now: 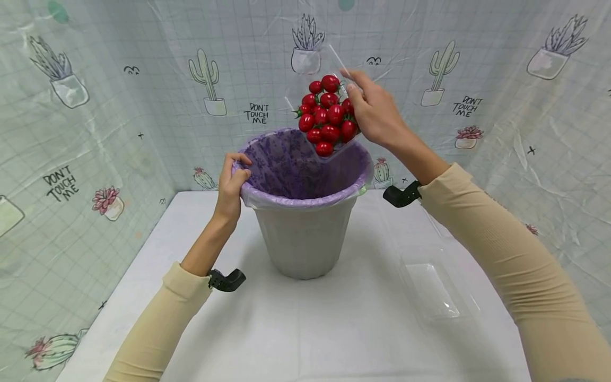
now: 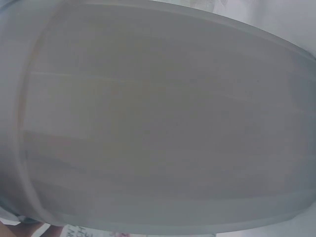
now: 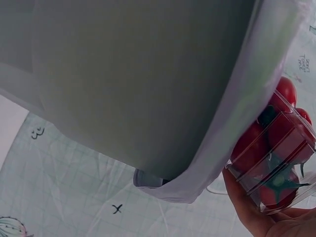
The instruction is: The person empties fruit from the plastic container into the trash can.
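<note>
A light trash can [image 1: 305,239] stands on the white table, lined with a purple patterned bag [image 1: 281,159] folded over its rim. My left hand [image 1: 232,183] grips the rim at the left, fingers hooked over the edge. Above the opening, my right hand [image 1: 377,109] holds a clear plastic box [image 1: 336,151] by its right side, tilted toward me. Red cherry tomatoes [image 1: 329,114] with green stems fill the box. The right wrist view shows the fingers under the box of tomatoes [image 3: 276,143], beside the bag-covered rim. Only the can's outer wall [image 2: 163,118] fills the left wrist view.
An open clear plastic container [image 1: 431,289] lies on the table [image 1: 296,329] to the right of the can. A curtain [image 1: 157,79] printed with cacti and words hangs behind and along both sides.
</note>
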Available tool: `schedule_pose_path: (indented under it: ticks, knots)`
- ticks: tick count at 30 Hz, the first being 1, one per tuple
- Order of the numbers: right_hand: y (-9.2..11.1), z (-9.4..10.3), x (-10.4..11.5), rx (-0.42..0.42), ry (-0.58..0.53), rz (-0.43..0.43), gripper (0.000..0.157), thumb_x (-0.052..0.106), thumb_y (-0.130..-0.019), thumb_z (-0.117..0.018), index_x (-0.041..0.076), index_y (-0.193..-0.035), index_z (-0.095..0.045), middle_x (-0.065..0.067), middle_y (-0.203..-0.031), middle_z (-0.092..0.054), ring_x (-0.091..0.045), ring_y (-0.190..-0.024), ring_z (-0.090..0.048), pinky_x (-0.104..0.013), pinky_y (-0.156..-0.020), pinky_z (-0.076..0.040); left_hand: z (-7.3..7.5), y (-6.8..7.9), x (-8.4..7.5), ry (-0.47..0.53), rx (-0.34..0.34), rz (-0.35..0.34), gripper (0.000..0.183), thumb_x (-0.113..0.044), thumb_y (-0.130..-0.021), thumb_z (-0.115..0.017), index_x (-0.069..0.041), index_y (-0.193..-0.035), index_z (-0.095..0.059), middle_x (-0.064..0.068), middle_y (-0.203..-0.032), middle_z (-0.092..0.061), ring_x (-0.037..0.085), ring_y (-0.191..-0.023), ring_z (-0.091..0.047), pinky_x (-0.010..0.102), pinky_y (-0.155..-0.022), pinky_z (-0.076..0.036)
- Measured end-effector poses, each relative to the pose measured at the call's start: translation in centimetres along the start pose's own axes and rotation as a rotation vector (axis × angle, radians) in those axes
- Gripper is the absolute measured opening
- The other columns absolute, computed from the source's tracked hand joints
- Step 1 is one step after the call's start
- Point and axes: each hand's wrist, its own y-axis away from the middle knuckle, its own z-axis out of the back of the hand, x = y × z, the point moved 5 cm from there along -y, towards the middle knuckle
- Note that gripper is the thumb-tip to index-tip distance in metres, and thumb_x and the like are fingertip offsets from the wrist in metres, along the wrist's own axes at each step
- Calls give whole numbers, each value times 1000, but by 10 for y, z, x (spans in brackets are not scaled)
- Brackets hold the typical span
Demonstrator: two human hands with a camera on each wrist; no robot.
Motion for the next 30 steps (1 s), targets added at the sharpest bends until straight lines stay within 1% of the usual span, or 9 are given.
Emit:
schedule_pose_path:
  ticks: [3, 7, 11, 19, 30]
  knots:
    - [0, 1, 0, 5, 8, -3, 49, 42, -110, -29, 36, -159, -37, -6, -80, -39, -20, -71, -36, -37, -74, -35, -1, 1, -1, 0, -3, 3, 22, -16, -85, -45, -20, -105, -52, -2, -107, -45, 16, -94, -42, 28, -81, -33]
    - [1, 2, 0, 2, 5, 5, 49, 42, -110, -29, 36, -158, -38, -6, -80, -39, -20, -68, -34, -36, -70, -34, -2, 2, -3, 1, -1, 1, 22, -15, -85, -45, -20, -105, -52, -2, -106, -44, 15, -93, -42, 28, -81, -33]
    - [2, 3, -1, -1, 8, 10, 49, 41, -111, -30, 36, -158, -37, -6, -80, -39, -20, -68, -34, -36, -70, -34, -3, 3, -4, -1, 1, 2, 22, -16, -85, -45, -21, -105, -52, -3, -107, -44, 15, -95, -42, 29, -82, -33]
    - [2, 4, -1, 4, 11, 4, 48, 42, -110, -29, 38, -158, -37, -5, -80, -39, -19, -67, -35, -36, -68, -34, -3, 5, -6, -10, -4, 4, 22, -15, -85, -45, -18, -106, -52, -3, -107, -45, 15, -95, -42, 29, -82, -32]
    - [-1, 4, 5, -6, 15, 19, 47, 42, -111, -30, 40, -157, -38, -4, -76, -40, -18, -62, -34, -35, -66, -34, -2, 5, -6, -11, -3, 3, 22, -16, -85, -45, -19, -106, -52, -2, -107, -45, 16, -94, -43, 28, -81, -33]
